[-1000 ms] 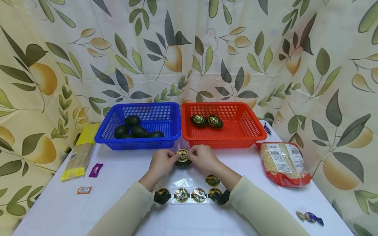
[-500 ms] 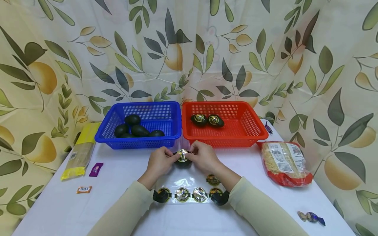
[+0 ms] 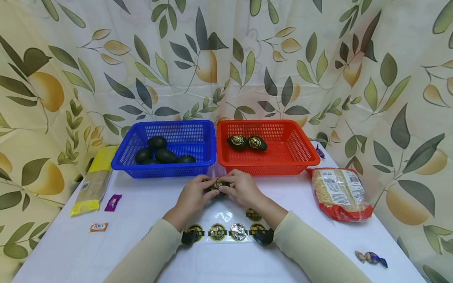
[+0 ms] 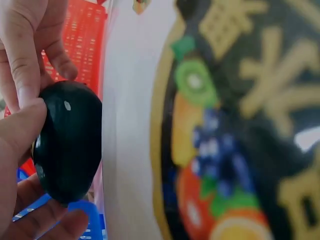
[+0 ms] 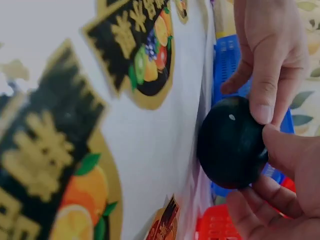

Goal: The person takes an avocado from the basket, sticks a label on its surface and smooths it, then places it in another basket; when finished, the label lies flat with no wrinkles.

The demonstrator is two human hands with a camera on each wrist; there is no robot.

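Observation:
Both hands hold one dark, glossy avocado (image 4: 70, 145) over the middle of the table. My left hand (image 3: 192, 195) grips its left end, and my right hand (image 3: 244, 189) grips the right end, thumbs meeting close to the label. A black-and-gold fruit sticker (image 3: 218, 184) lies on the avocado's upper side in the head view, partly covered by fingertips. The right wrist view shows the avocado's plain dark side (image 5: 231, 145) with thumb and fingers around it. Below the hands lies a clear sheet (image 3: 223, 217) with several of the same round stickers (image 3: 217, 232).
Behind, a blue basket (image 3: 164, 171) holds several plain avocados (image 3: 166, 156). Beside it a red basket (image 3: 269, 169) has two stickered avocados (image 3: 257, 143). A yellow packet (image 3: 92, 184) and wrapped sweets (image 3: 113, 203) lie left; a red-and-clear noodle bag (image 3: 341, 194) and another sweet (image 3: 371, 258) lie right.
The fingers have closed in over the avocado and its sticker, which now looks tilted and more covered. Both hands stay in the same place; the whole view has shifted slightly.

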